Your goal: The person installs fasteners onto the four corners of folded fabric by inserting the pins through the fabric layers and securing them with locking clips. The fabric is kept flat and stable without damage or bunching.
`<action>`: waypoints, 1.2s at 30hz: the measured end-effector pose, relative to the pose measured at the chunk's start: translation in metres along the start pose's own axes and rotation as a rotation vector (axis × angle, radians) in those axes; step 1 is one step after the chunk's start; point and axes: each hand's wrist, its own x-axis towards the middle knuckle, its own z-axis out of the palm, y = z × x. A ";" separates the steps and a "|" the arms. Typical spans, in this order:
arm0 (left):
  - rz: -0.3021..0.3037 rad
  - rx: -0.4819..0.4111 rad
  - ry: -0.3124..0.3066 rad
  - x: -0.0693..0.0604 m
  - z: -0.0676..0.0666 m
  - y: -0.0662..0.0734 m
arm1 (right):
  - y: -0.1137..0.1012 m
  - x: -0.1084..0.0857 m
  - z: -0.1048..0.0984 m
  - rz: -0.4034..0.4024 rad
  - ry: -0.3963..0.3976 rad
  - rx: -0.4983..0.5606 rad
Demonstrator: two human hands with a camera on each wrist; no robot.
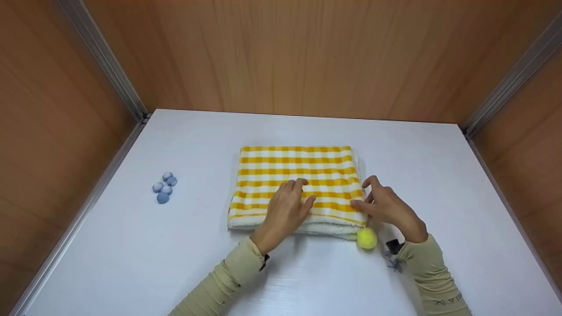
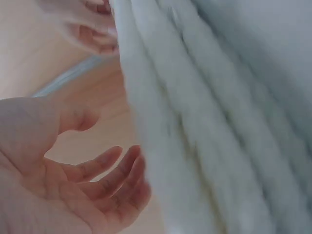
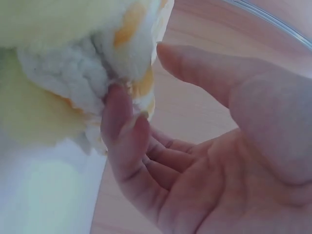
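Reaching forward, the left hand holds loosely parted, empty fingers over the folded yellow-and-white checked fleecy blanket; the right hand, thumb and fingers apart, touches its edge.

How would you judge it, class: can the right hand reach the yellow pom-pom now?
Probably yes: the right hand is at the right edge of the folded cloth, close to the yellow pom-pom, with nothing visible between them.

We are seeing glare and soft shadows on the tabletop. From the left wrist, we are viewing blurred cloth.
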 end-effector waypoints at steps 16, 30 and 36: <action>0.165 -0.055 -0.148 -0.004 0.029 0.030 | -0.005 0.001 -0.002 -0.103 -0.048 0.099; 0.191 -0.102 -0.141 -0.011 0.050 0.035 | -0.012 0.008 0.004 -0.117 -0.011 0.387; 0.186 -0.165 -0.115 -0.010 0.047 0.031 | -0.013 0.007 0.002 -0.158 -0.081 0.430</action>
